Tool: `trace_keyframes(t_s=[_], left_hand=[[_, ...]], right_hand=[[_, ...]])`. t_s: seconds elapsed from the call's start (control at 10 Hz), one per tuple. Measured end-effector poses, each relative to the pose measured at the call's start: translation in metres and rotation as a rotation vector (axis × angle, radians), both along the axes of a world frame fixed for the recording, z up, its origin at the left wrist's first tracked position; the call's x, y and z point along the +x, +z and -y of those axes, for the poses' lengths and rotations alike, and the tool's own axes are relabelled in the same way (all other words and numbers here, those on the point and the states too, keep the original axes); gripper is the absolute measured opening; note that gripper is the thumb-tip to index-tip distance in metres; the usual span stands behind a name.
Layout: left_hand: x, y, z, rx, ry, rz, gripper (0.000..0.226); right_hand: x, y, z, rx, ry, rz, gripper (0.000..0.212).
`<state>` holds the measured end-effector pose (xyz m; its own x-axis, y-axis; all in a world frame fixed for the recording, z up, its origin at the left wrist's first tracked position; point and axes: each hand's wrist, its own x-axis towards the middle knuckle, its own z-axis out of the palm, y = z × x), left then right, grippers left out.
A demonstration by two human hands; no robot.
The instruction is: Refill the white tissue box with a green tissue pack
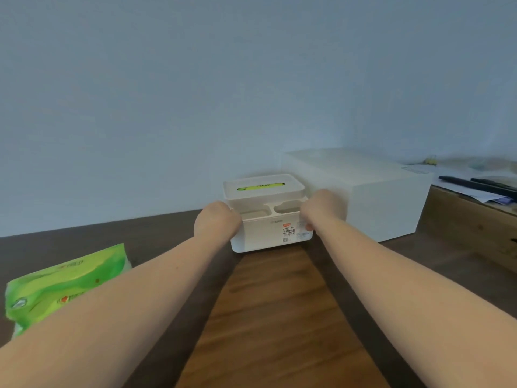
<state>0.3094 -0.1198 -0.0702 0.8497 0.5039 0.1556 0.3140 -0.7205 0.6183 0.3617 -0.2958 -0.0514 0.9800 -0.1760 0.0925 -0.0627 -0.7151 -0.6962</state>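
Wooden table (279,317): fills the lower frame, bare between the two forearms, which leaves room to work on the box.
Green tissue pack (67,278): lies flat at the lower left of the frame, partly behind the left forearm, well apart from the box; judged to be parked within reach for loading.
Left hand (216,222): at frame centre, wrapped round the left end of the box; fingers hidden behind it, so I cannot tell how they lie.
Right hand (321,211): clasps the right end; one fingertip (309,227) presses the labelled front face, the rest hidden.
White tissue box (268,233): held from both ends, likely to steady or shift it squarely.
Lid (263,187): on top, a green strip showing through its slot.
Large white container (377,197): right of centre, just behind the box.
Papers and dark pens (481,186): far right edge.
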Motion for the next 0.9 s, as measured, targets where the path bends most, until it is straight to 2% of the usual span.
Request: trace_keyframes(t_s=[0.1,0.3,0.6,0.8,0.9], left_hand=[[0.013,0.0,0.0,-0.011,0.028,0.009,0.028],[0.034,-0.002,-0.003,-0.014,0.04,0.017,0.025],[0.05,-0.004,-0.001,-0.121,0.036,0.039,0.029],[0.049,-0.01,-0.003,-0.141,0.008,0.047,0.042],[0.04,-0.02,-0.006,-0.242,0.041,0.104,0.051]], right_hand=[[0.012,0.0,-0.004,-0.011,0.0,-0.014,0.009],[0.035,-0.01,-0.014,-0.029,-0.062,0.068,0.024],[0.039,-0.022,-0.018,-0.099,-0.078,0.123,0.028],[0.032,-0.017,-0.013,-0.148,-0.021,0.088,0.029],[0.027,-0.017,-0.005,-0.153,-0.006,0.079,0.03]])
